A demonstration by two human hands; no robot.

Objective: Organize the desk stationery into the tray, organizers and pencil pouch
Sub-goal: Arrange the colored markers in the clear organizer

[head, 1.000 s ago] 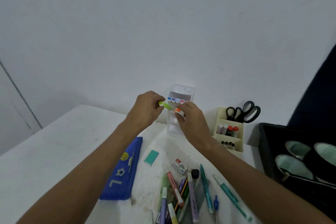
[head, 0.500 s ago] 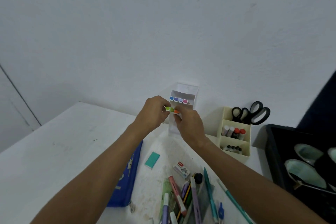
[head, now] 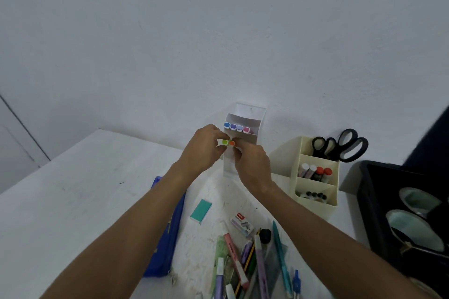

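Head view: hands [head: 205, 148] at white organizer [head: 245, 128].

Left hand [head: 202, 150] and right hand [head: 252, 165] raised, fingertips pinching, close together

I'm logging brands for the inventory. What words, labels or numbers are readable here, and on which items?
None can be read for certain.
Staple box: a small red logo and printed lines, too blurred to read.
Blue pouch: yellow marks mostly hidden behind the left arm, unreadable.
Green ruler: faint markings, too small to read.
Pens and highlighters in the pile: no legible print.
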